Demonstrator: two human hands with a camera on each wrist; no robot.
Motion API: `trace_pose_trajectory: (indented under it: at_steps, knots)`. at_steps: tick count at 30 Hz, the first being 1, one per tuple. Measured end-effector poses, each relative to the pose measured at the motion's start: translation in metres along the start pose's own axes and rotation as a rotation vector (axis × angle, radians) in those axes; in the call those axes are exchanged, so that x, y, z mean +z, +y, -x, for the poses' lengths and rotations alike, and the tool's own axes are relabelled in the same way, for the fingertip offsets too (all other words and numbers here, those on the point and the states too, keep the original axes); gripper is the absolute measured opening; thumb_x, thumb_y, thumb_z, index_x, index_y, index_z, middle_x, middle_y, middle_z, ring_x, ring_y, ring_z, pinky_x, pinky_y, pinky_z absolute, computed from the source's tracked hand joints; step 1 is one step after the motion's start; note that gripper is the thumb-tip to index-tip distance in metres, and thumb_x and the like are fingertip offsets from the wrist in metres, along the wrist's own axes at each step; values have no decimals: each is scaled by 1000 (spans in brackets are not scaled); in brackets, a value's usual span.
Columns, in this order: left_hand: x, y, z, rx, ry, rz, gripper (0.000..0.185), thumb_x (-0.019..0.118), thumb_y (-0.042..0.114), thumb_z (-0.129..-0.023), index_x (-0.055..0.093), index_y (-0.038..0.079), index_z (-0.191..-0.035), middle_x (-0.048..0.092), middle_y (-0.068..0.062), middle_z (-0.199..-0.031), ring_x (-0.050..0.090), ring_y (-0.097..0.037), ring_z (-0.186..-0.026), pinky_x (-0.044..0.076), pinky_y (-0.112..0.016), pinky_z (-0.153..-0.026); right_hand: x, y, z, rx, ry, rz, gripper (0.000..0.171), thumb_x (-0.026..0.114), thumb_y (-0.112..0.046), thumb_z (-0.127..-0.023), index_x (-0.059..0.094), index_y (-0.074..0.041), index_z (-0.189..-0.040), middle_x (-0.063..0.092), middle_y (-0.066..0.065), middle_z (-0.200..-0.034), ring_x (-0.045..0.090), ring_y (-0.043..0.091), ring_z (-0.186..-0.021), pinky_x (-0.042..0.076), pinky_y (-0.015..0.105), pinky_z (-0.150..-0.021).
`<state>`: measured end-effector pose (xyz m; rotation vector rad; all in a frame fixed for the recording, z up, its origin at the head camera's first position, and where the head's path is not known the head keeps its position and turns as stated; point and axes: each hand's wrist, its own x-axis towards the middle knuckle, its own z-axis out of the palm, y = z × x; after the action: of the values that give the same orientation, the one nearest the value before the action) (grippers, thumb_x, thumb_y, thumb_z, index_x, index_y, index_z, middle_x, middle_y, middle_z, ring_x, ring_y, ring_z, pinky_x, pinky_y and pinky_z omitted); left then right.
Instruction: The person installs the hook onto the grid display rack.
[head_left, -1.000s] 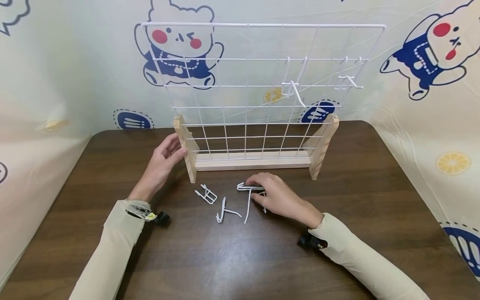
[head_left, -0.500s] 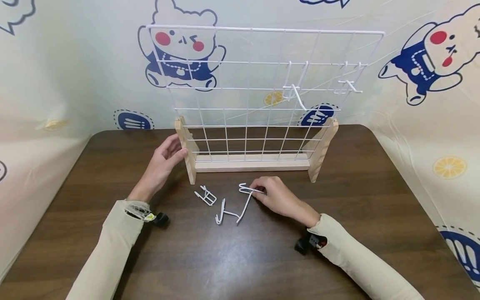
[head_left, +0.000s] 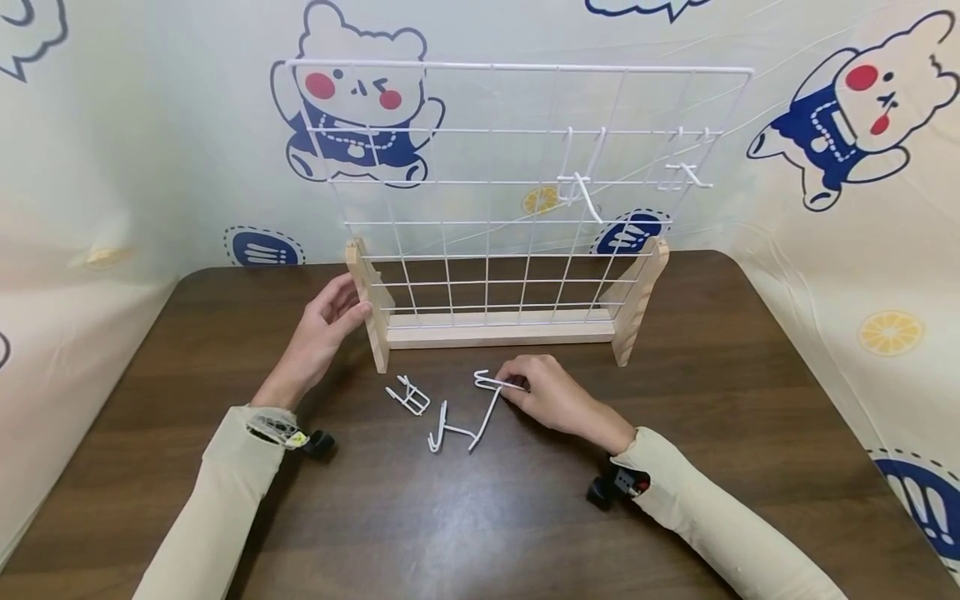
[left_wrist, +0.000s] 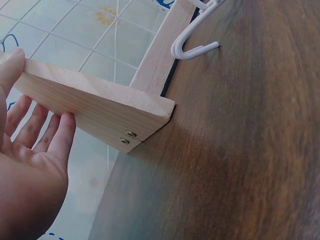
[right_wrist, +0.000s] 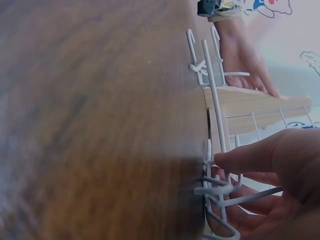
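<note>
No brand, label or readable writing shows on any thing; the backdrop (head_left: 112, 167) carries only cartoon figures and lemon slices.

There is one white wire grid (head_left: 517, 158), and it stands upright in one wooden stand (head_left: 495, 327) with two side feet, on the dark brown table (head_left: 480, 517). Two hooks hang on the right part of the grid: hung hook (head_left: 579, 185) and, further right, second hung hook (head_left: 686, 173). Three more white hooks lie on the table in front of the stand. The long hook (head_left: 489, 400) is nearest to the right hand. The middle hook (head_left: 445, 427) touches its lower end. The small hook (head_left: 408, 394) lies a little apart on the left, near the stand's left foot.

The right hand (head_left: 551, 392) rests on the table and pinches the bent end of the long hook between thumb and fingertips (right_wrist: 235, 161); the hook still lies on the table. The left hand (head_left: 324, 329) is relaxed, with straight fingers (left_wrist: 60, 137) laid against the outer side of the stand's left foot (left_wrist: 100, 112), and the thumb on its other side. It clasps nothing.
</note>
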<state>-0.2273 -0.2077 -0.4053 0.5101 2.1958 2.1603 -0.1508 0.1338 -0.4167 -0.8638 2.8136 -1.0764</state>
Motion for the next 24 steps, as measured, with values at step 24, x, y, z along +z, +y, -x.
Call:
trace_pose_trajectory:
  at_steps: [24]
  knots:
    - [0,0,1,8,-4,-7,50,59,9,-100,43,8,-147,47,-16,-145,45,-19,-132,42,-17,-102,-9,-3,0,9,-48,13,11,68,-1,-91,75,-8,-95,69,-3,-82,59,6,-73,51,22,-65]
